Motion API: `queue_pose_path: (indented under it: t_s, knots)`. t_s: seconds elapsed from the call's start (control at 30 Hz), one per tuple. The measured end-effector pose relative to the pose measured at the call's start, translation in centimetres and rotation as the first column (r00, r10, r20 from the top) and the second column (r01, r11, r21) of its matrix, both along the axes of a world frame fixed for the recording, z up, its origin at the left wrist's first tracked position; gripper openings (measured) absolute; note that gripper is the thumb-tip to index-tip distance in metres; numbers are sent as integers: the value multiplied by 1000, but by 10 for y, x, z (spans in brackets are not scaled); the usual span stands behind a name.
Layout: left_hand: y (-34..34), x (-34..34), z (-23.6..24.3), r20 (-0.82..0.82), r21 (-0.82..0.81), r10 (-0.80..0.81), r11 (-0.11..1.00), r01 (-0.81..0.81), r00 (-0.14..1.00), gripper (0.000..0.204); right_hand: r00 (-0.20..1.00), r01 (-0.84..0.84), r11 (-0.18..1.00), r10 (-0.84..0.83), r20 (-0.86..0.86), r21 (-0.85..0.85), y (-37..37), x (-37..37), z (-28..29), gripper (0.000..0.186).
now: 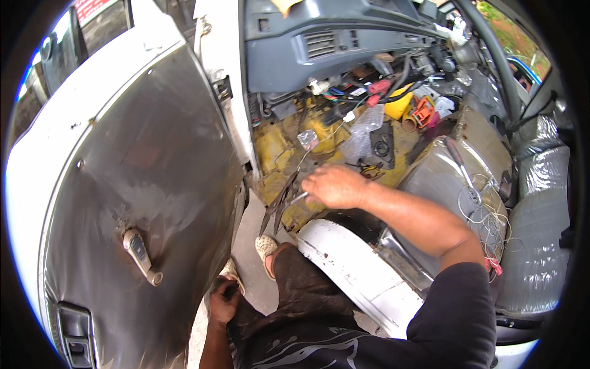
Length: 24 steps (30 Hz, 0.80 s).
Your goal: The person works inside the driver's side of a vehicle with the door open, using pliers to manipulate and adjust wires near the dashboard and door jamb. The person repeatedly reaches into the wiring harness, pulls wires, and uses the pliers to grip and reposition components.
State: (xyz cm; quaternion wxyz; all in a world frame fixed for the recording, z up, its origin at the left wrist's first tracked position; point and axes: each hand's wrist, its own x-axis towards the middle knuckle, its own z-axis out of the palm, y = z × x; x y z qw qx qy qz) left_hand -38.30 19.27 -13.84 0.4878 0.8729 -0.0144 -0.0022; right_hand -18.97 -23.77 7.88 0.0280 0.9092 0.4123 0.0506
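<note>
My right hand (337,186) is closed around a thin metal rod (299,198) whose end sticks out to the left, over the door sill. Just beside it hangs a black rubber-like strip (279,206), bent into a loop; whether the hand also grips it I cannot tell. A thin pale wire (302,161) runs from the vehicle floor down toward this hand. Low by my thigh, near the door's inner edge, my left hand (223,301) has its fingers curled; shadow hides what they may hold.
To the left the open white door (141,178) shows its dark inner panel and window crank (141,255). Wires, a yellow container (398,103) and an orange object (424,112) clutter the floor below the grey dashboard (289,52). A hammer-like tool (458,157) and tangled wire (485,212) lie on the seat.
</note>
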Motion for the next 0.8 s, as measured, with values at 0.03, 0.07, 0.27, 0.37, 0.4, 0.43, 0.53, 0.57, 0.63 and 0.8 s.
queue_pose_path:
  t_s: [0.03,0.07,0.27,0.37,0.4,0.43,0.53,0.57,0.63,0.8]
  knots:
    - [0,-2,-1,9,-24,-4,1000,4,1000,30,999,-37,998,38,-33,45,0,-6,2,37]
    - [-2,1,-2,-46,-12,0,1000,-1,999,30,997,-30,998,33,-74,51,1,-10,3,37]
    - [-15,2,1,-39,208,-71,975,78,997,31,996,3,988,10,-85,152,17,-5,-2,34]
    - [-22,1,3,-16,226,-128,966,129,992,31,997,-58,977,67,-40,205,13,4,-2,31]
    - [-24,1,4,-19,235,-149,960,150,989,32,995,-92,971,95,-2,219,11,4,-2,30]
    - [-26,1,4,-11,220,-179,959,177,984,32,992,-125,965,121,35,231,10,4,-3,30]
    - [-35,9,1,-66,276,-205,937,215,977,31,990,-140,978,141,5,155,7,-3,-4,29]
    - [-38,12,-1,-106,279,-205,933,227,973,30,989,-148,980,150,-3,135,7,-5,-4,28]
    - [-41,17,-4,-88,309,-245,915,260,965,31,983,-173,980,178,-51,94,7,-8,-3,27]
    - [-43,16,-10,-69,346,-305,886,309,950,32,984,-150,989,150,-97,2,13,-17,-7,15]
